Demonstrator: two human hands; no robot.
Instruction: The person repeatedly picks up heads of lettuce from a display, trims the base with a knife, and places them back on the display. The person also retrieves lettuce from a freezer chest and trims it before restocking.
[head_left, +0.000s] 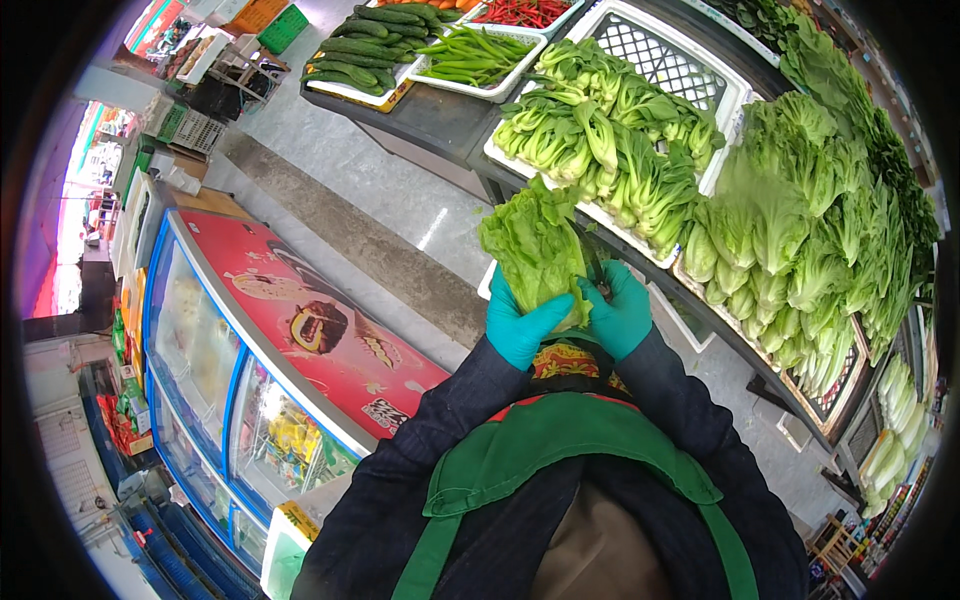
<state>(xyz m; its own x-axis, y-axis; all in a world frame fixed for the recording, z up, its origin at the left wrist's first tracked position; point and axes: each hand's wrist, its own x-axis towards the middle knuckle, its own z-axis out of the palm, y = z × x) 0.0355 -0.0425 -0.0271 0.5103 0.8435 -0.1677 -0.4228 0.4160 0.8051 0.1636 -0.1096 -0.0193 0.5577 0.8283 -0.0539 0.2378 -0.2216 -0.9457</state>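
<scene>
A head of leafy green lettuce (534, 244) is held upright in front of my chest. My left hand (523, 319), in a teal glove, grips its lower left side with the thumb across the base. My right hand (621, 309), gloved alike, is closed around a dark, narrow-bladed cutting tool (592, 251), seemingly a knife. Its blade points up along the right side of the lettuce, and my right thumb meets the leaves near the base. The fingers hide most of the handle. Just beyond lies a white tray (739, 112) of bok choy (600, 142).
Heaped lettuces (795, 217) fill the stand to the right. Cucumbers (367, 46), green chillies (476, 56) and red chillies (521, 11) sit in trays at the far end. A glass-topped freezer (300, 315) stands to the left across the concrete floor (337, 180).
</scene>
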